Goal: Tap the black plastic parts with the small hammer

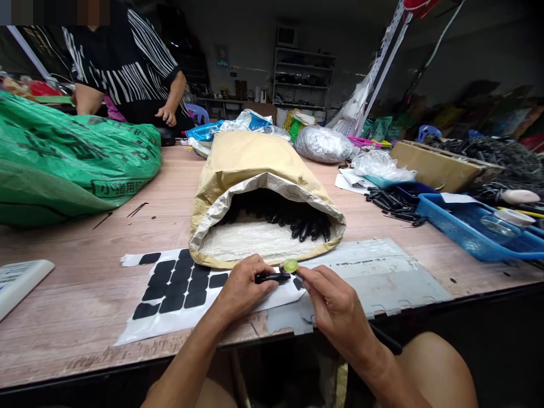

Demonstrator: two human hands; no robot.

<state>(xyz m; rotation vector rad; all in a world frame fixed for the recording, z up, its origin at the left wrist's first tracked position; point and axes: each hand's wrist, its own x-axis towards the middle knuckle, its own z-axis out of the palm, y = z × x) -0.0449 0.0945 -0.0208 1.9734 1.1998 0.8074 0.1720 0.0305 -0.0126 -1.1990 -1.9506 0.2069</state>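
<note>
Left hand [242,289] grasps a black stick [272,277]; right hand [334,303] pinches a green disc [290,265] at the stick's free end.

Both forearms bare to the lower frame edge; no sleeves, cuffs or gloves in view. Left hand [243,286]: bare, no ring or watch visible, knuckles and short nails showing. Right hand [335,306]: bare likewise, wrist unadorned, tendons standing out along the back. Forearms lean, light hair possibly present, hard to tell at this resolution. Bare knees at bottom of frame, one at right, one partly seen at left centre; no trouser fabric visible there, probably shorts out of view.
</note>
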